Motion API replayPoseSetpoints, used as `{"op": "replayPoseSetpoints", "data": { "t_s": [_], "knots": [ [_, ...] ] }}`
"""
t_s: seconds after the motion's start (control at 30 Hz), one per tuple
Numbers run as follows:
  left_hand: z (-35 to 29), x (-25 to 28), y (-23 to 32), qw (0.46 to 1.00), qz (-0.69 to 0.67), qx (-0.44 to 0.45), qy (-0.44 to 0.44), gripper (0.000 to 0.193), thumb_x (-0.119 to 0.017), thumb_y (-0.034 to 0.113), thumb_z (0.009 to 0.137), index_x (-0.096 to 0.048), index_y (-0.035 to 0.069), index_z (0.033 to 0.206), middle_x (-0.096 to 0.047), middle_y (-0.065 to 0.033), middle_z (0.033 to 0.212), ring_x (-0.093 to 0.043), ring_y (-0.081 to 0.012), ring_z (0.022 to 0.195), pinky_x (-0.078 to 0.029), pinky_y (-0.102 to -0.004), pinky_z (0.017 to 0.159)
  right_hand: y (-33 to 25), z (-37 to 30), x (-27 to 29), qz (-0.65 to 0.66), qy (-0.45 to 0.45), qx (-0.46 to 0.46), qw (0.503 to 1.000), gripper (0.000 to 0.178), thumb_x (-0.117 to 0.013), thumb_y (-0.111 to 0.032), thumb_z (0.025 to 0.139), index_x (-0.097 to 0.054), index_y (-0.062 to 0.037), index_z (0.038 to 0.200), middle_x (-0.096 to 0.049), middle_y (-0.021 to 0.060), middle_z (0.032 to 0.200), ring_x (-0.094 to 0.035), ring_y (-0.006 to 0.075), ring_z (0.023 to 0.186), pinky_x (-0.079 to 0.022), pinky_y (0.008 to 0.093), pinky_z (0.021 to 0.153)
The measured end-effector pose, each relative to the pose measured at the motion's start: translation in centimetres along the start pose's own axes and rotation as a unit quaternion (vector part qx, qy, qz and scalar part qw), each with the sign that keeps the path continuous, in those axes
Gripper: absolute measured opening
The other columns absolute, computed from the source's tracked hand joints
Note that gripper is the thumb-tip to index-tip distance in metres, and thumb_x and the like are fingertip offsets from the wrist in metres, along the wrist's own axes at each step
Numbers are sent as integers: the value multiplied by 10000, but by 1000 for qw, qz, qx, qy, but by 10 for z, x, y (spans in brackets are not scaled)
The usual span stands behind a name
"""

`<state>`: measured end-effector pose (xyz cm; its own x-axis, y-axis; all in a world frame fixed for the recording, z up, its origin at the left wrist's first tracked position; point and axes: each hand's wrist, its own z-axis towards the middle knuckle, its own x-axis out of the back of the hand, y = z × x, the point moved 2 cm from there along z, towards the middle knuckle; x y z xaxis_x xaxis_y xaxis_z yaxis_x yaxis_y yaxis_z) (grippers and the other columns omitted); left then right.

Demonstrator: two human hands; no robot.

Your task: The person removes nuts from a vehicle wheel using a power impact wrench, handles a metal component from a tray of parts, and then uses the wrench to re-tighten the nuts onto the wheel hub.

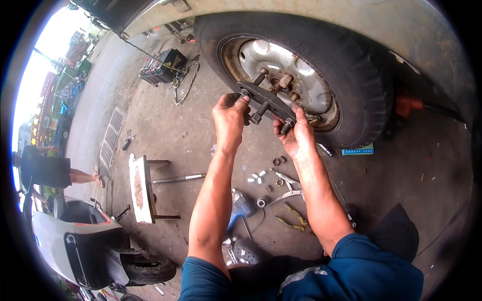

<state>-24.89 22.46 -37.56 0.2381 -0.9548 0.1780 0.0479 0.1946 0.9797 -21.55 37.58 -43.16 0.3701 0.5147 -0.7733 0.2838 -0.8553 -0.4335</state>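
Note:
Both of my hands hold a dark steel bar puller (266,95) in front of a wheel, with a thick bolt through its middle and a bolt near each end. My left hand (229,116) is closed on its left end, the thumb beside a bolt head. The right end is gripped by my right hand (297,131), fingers curled beneath. Behind the puller is the silver, rust-stained wheel rim (258,52) inside a black tyre (351,80). Rusty studs and a hub nut (285,80) stick out at its centre. Whether the puller touches them I cannot tell.
On the concrete lie yellow-handled pliers (296,220), locking pliers (286,194), a blue impact wrench (242,204), several loose nuts and a long bar (179,178). A low stool (143,189), a scooter (85,241) and a battery (165,66) stand leftward. A person (47,170) is farther left.

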Motion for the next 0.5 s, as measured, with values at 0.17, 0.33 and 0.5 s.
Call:
{"op": "replayPoseSetpoints", "data": {
  "t_s": [0.17,0.33,0.5],
  "knots": [
    [2,6,-1,985,-143,97,-20,196,-575,94,871,-568,-87,947,-597,-109,684,-517,-135,507,-409,-259,440,1,0,-3,-7,0,-13,1000,352,-420,-377,951,-531,-66,1072,-630,108,835,-584,177,652,-474,303,532],
    [1,3,-10,997,-58,-54,15,114,-618,31,836,-579,-44,911,-597,-49,752,-535,-114,629,-443,-259,544,1,-4,-6,12,-17,-14,1000,307,-448,-336,942,-493,-60,1069,-608,115,823,-585,194,638,-479,317,533],
    [-1,-2,-12,958,-274,86,15,131,-606,71,853,-553,-26,922,-580,-72,759,-526,-142,622,-438,-260,571,0,-2,-5,7,-12,3,1000,303,-453,-332,936,-492,-59,1061,-607,114,816,-588,194,628,-479,315,530]
  ]
}}
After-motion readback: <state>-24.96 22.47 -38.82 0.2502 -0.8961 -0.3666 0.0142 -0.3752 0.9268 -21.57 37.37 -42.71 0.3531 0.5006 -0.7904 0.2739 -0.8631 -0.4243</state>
